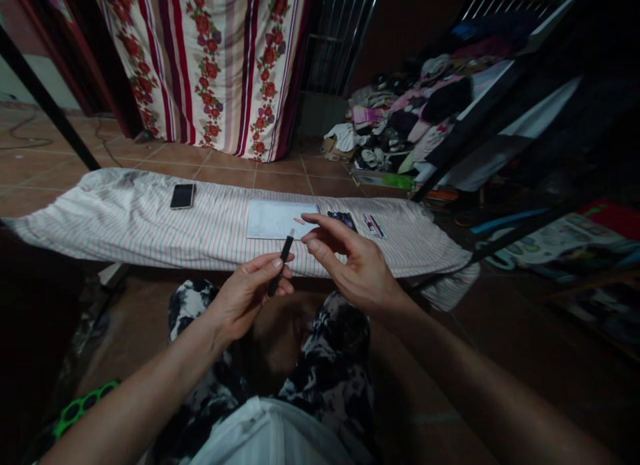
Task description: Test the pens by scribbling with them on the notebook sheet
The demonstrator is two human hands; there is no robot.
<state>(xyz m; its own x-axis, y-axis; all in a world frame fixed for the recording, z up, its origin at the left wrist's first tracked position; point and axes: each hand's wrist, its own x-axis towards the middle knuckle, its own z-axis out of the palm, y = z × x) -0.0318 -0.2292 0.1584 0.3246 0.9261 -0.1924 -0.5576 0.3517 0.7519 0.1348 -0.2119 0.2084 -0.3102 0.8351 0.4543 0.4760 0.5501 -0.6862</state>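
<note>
Left forearm is reaching forward from the body, the left hand [253, 288] palm partly turned up; thumb and fingers are closing firmly round a slim dark tool [281, 265], which is tilting up and away, its pale, narrow tip showing above the grip. The right hand [357, 261] is hovering just right of that tip, wrist bent inward, thumb and forefinger spreading well apart with only air between them. Beyond the grip, a pale, flat, rectangular notebook [270, 218] with a spiral edge is lying on a striped, wrinkled cloth [140, 228]; a small red-and-white piece [299, 220] is resting on its page, near the tool's tip. Farther left of the grip, a smooth dark phone [181, 196] is lying on the cloth. Just past the right hand, a dark patterned item [341, 219] is sitting beside the notebook; whether it is a case is too small to tell. Right of it, slim pens [374, 226] are lying together. Below the grip, blotchy black-and-white trousers [330, 358] are covering the knees.
</note>
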